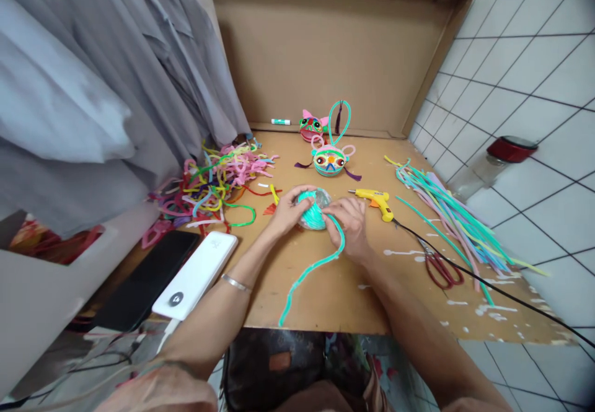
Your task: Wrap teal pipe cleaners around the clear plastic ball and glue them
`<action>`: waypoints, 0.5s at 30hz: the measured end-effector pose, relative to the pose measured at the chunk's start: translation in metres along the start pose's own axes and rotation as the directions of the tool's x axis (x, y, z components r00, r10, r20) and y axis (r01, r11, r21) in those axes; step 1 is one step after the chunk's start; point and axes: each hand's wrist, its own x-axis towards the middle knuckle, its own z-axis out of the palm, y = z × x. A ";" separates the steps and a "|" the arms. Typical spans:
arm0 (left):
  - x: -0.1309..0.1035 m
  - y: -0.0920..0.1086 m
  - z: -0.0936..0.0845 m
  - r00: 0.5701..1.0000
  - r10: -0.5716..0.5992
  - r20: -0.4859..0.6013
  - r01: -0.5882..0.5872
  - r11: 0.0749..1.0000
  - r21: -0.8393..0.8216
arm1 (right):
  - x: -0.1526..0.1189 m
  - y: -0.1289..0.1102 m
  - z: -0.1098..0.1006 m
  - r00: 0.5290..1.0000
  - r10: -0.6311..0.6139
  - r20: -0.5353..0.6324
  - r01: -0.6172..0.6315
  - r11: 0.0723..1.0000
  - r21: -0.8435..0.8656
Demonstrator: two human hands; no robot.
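Note:
My left hand (294,209) is closed around the left side of a small round form (312,219), clear in part and covered with rows of turquoise pipe cleaner. My right hand (349,223) pinches a turquoise pipe cleaner (316,265) against the right side of the form. Its loose end curves down toward the table's front edge. Beyond my hands stands a finished-looking animal-face ornament (330,163) with pink ears, purple tassels and a turquoise loop. Behind it sits a second, red and pink face ornament (312,128).
A yellow glue gun (377,201) lies right of my hands, its black cord trailing right. Red-handled scissors (441,268), straight pipe cleaners (449,214) and a jar (493,164) are further right. Left are tangled pipe cleaners (209,183), a black phone (149,282) and a white power bank (198,272).

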 end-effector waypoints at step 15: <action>-0.001 0.001 0.000 0.996 -0.057 0.071 0.067 0.986 -0.153 | -0.001 -0.002 0.001 0.991 0.134 -0.017 -0.125 0.954 0.273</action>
